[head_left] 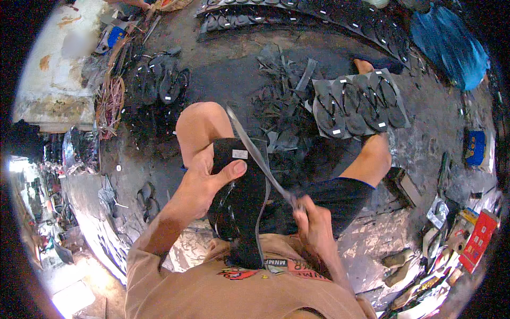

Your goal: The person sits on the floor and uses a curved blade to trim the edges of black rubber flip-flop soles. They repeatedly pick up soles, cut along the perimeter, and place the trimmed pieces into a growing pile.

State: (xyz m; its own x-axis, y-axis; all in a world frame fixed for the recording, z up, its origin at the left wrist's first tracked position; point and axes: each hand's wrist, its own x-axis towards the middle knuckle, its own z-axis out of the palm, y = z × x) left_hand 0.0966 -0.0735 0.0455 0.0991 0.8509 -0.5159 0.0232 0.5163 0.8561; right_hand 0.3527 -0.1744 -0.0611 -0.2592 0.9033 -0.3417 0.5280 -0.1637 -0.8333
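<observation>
My left hand point(204, 178) is closed on a black rubber sandal piece point(239, 196), held upright against my lap and shirt. Its thumb presses beside a small white label point(240, 154) near the top end. In my right hand point(316, 223) is the handle end of a long, slightly curved knife point(255, 151). The blade slants up and left across the right edge of the rubber, its tip near my bent left knee point(204, 125). Along that same edge hangs a thin grey strip point(259, 228), apart from the piece lower down. The lower end of the rubber is in shadow.
Black flip-flops on a grey rubber sheet point(360, 103) lie by my right leg. Rubber scraps point(281, 101) are heaped ahead. More flip-flops point(164, 80) sit at far left, with rows of them point(297, 13) beyond. A blue plastic bag point(449, 45) stands far right, a red box point(478, 242) nearer.
</observation>
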